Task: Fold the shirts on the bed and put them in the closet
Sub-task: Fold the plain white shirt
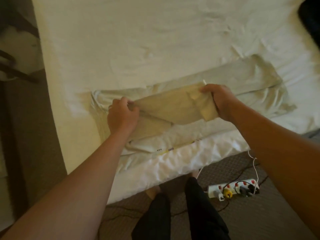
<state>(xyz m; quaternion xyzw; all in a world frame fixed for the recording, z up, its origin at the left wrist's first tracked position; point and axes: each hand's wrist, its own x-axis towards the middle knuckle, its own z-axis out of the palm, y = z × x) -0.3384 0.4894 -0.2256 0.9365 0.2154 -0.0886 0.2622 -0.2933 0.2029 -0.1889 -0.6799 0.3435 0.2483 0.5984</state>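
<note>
A cream shirt (pixel 166 108), partly folded into a narrow band, hangs just above the near edge of the bed (pixel 121 40). My left hand (pixel 122 116) grips its left end and my right hand (pixel 219 101) grips its right end, fingers curled over the cloth. The lower part of the shirt lies bunched on the mattress under my left hand. A second pale garment (pixel 256 84) lies spread flat on the bed behind and to the right of it.
A white power strip (pixel 233 189) with plugs and cables lies on the carpet at the lower right. My legs stand at the foot of the bed. Dark furniture (pixel 15 70) stands at the left. A dark object (pixel 311 19) sits at the bed's far right corner.
</note>
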